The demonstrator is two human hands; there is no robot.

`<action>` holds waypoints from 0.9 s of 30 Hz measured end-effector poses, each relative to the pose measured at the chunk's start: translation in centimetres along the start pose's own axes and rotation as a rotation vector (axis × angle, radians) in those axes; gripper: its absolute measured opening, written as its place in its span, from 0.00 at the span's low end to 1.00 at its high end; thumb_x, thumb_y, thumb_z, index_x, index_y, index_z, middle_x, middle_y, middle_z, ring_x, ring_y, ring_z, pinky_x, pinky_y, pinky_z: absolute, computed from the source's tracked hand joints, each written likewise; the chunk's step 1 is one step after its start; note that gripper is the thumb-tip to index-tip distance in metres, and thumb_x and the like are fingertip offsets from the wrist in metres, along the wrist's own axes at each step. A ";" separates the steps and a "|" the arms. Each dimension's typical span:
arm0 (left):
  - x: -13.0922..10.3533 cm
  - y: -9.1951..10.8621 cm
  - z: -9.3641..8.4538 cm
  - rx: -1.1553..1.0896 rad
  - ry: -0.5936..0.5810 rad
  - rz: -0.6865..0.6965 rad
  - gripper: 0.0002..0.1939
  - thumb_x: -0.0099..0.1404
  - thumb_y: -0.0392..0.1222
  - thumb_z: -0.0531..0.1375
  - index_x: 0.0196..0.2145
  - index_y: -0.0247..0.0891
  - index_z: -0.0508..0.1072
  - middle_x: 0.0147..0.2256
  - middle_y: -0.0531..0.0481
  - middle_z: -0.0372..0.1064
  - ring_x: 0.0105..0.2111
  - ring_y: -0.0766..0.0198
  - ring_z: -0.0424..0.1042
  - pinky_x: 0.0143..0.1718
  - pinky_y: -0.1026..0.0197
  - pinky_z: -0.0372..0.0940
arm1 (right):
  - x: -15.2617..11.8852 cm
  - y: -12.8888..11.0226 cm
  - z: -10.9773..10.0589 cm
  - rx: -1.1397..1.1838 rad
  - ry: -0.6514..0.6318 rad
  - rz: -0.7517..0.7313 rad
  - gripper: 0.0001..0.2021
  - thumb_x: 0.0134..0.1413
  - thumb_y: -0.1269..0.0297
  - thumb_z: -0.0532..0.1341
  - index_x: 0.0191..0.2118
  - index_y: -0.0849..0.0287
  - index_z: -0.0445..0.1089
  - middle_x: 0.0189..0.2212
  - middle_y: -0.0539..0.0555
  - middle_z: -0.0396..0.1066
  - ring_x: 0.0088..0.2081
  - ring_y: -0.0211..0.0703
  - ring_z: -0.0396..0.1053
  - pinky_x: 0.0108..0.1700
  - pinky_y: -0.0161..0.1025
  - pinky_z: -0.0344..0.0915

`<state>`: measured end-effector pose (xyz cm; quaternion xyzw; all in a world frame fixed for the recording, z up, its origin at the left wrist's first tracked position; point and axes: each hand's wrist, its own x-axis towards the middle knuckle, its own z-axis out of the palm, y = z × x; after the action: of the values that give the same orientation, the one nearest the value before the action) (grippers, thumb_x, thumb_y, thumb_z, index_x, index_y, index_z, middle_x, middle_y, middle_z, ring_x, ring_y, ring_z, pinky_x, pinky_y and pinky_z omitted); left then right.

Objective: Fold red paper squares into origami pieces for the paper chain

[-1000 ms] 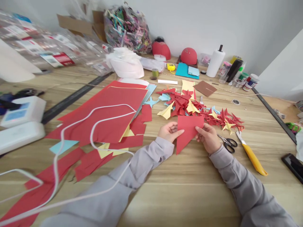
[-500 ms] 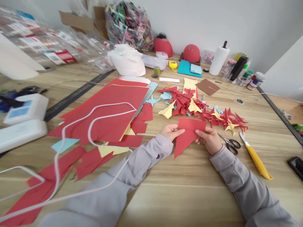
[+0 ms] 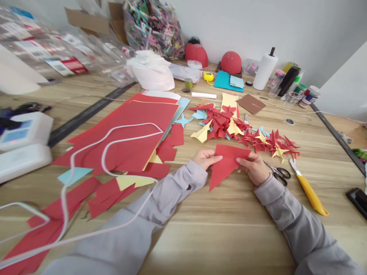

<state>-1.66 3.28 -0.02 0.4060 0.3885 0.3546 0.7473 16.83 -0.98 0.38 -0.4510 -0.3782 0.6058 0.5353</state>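
A piece of red paper (image 3: 227, 165), with a straight top and a point at its lower left, is held up between both hands. My left hand (image 3: 207, 159) pinches its left edge, thumb in front. On the right edge, my right hand (image 3: 252, 166) grips it near the upper corner, thumb also in front. Just beyond the paper lies a heap of folded red, yellow and blue paper pieces (image 3: 219, 124). Black scissors (image 3: 280, 173) and a yellow-handled cutter (image 3: 312, 194) rest to the right of my right hand.
A stack of large red sheets (image 3: 143, 133) with a white cable (image 3: 104, 152) across it is on the left, beside loose red strips (image 3: 51, 225). Along the back stand a white roll (image 3: 265, 71), red domes (image 3: 231, 62) and a bag of scraps (image 3: 153, 30). A black phone (image 3: 358, 202) is far right.
The view has shifted slightly, so the left-side things appear a little further left. Both hands keep their hold on the red paper, which looks slightly more tilted.
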 end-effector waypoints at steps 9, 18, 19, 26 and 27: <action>0.2 -0.3 -0.2 -0.004 0.027 0.013 0.23 0.37 0.46 0.72 0.31 0.32 0.78 0.28 0.44 0.76 0.26 0.60 0.75 0.26 0.62 0.68 | -0.1 -0.3 0.0 0.028 -0.024 0.020 0.11 0.34 0.65 0.71 0.28 0.61 0.75 0.22 0.51 0.74 0.20 0.35 0.69 0.20 0.30 0.68; 0.1 -0.2 -0.1 -0.007 0.032 0.003 0.23 0.37 0.44 0.72 0.34 0.33 0.79 0.29 0.44 0.77 0.26 0.60 0.74 0.26 0.63 0.68 | -0.1 -0.1 -0.1 -0.036 -0.036 0.007 0.10 0.37 0.63 0.70 0.28 0.62 0.74 0.16 0.51 0.72 0.16 0.35 0.68 0.18 0.28 0.65; 0.1 -0.1 -0.1 0.001 0.038 -0.009 0.24 0.37 0.43 0.72 0.34 0.33 0.79 0.29 0.44 0.77 0.26 0.61 0.74 0.25 0.63 0.68 | -0.1 0.0 -0.1 -0.022 -0.022 0.007 0.10 0.37 0.64 0.70 0.29 0.62 0.74 0.16 0.51 0.72 0.16 0.35 0.68 0.18 0.28 0.65; 0.0 0.5 -0.1 -0.001 0.042 -0.062 0.16 0.37 0.38 0.70 0.29 0.36 0.79 0.26 0.47 0.76 0.22 0.63 0.72 0.22 0.64 0.65 | -0.1 0.1 -0.2 -0.001 -0.004 0.034 0.11 0.34 0.65 0.70 0.30 0.61 0.76 0.14 0.51 0.72 0.16 0.37 0.68 0.18 0.30 0.65; 0.0 0.5 -0.1 -0.005 0.046 -0.064 0.14 0.38 0.37 0.69 0.28 0.37 0.80 0.24 0.48 0.75 0.20 0.64 0.71 0.21 0.64 0.64 | -0.1 0.0 -0.2 -0.003 -0.004 0.036 0.11 0.35 0.65 0.70 0.30 0.61 0.76 0.14 0.51 0.71 0.16 0.37 0.68 0.18 0.30 0.65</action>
<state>-1.81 3.55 0.39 0.3832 0.4173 0.3408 0.7503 17.02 -1.08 0.29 -0.4574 -0.3721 0.6158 0.5227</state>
